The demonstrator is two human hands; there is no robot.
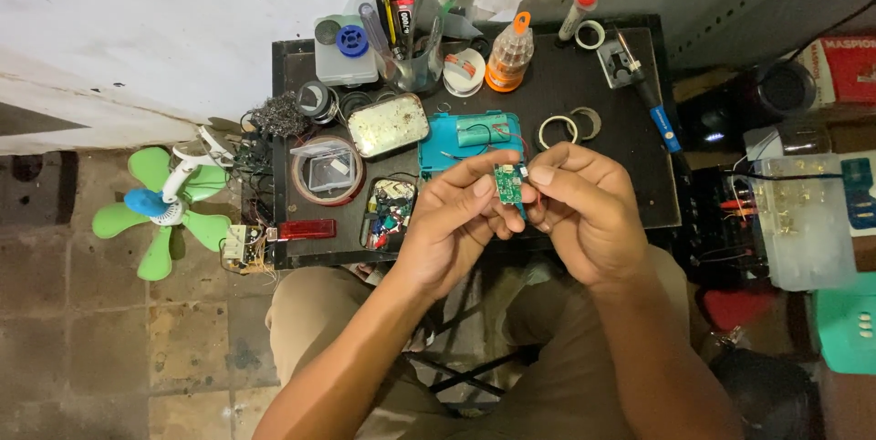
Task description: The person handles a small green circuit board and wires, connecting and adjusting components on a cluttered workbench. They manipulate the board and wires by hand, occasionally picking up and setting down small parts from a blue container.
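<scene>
View: looking straight down at a seated person's two hands, held over the near edge of a small dark desk (584, 102).
Circuit board: a small green circuit board (507, 184) sits at the centre of the view, above the desk's near edge, held up between both hands.
Left hand: the left hand (456, 221) comes in from 7 o'clock; its grip is pressed together, thumb and forefinger pinching the board's left side.
Right hand: the right hand (584, 207) comes in from 5 o'clock; its fingers curl in and the fingertips (544, 175) pinch the board's right side.
Just beyond the hands: at 12 o'clock, a teal case (447, 152) holding a green cylindrical battery (481, 134) with thin red wires.
Desk, far edge: crowded at 11 to 1 o'clock with a cup of tools (406, 61), an orange-capped bottle (508, 55) and tape rolls.
Desk, right edge: a blue-handled soldering iron (659, 111) lies along it at 2 o'clock.
Open room: a bare strip of desk at 3 o'clock, right of the right hand.
Floor: a green fan (164, 207) at 9 o'clock.
</scene>
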